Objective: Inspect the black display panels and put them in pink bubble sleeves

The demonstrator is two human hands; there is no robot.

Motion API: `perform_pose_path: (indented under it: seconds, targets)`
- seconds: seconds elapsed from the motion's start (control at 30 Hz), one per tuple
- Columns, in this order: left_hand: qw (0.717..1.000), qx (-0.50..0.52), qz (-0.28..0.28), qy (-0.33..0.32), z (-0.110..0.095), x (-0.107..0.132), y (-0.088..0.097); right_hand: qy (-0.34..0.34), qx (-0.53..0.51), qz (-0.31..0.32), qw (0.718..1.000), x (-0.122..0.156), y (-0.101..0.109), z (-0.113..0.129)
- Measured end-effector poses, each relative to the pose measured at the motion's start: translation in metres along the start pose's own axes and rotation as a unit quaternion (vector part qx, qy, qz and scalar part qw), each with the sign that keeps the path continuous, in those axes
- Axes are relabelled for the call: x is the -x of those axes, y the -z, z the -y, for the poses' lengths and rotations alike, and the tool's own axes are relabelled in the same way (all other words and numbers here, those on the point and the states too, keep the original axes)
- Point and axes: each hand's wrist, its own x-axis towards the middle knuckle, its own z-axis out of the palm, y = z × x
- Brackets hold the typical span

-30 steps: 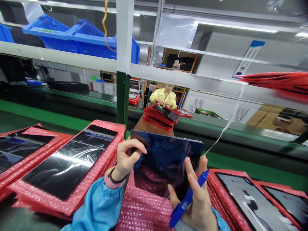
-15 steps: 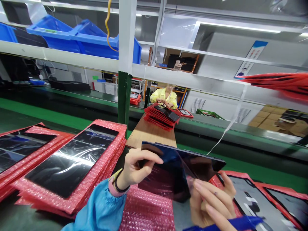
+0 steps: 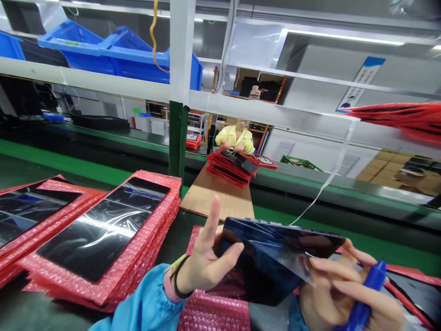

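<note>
dark panel (image 3: 268, 266) now flatter; blue bins (image 3: 113, 53) overhead

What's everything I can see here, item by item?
dark panel: one, glossy black-blue, held between both hands.
pen: one, blue, in the right hand.
bubble-wrap stacks topped with black panels: two, pink, left of the hands.
bubble-wrap sheet: one, pink, under the hands.
bins: at least two, blue, upper left shelf.
wooden board: one, tan, centre.
far stack: one, red, board's far end.
co-worker: one, yellow top, behind that stack.
left hand: grips panel's left edge, index finger raised.
right hand: holds pen, fingers at panel's right edge.
</note>
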Motion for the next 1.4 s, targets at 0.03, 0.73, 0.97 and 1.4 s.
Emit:
perform_pose_path:
  seconds: [0.03,0.73,0.97,1.4]
  targets:
    - [1.000,0.007,0.001,-0.007,0.001,0.001,-0.002,0.018,-0.032,-0.015,0.999,-0.004,-0.005,0.002]
    - [0.999,0.019,0.031,0.012,-0.006,0.017,-0.016,-0.247,-0.257,0.019,0.934,-0.014,-0.008,0.008]
    - [0.995,-0.071,0.041,0.063,-0.016,0.023,-0.021,-0.375,-0.310,0.035,0.873,-0.010,-0.014,-0.008]
    - [0.987,0.003,0.060,0.146,-0.018,0.016,-0.018,-0.426,-0.277,0.050,0.860,-0.009,-0.015,-0.011]
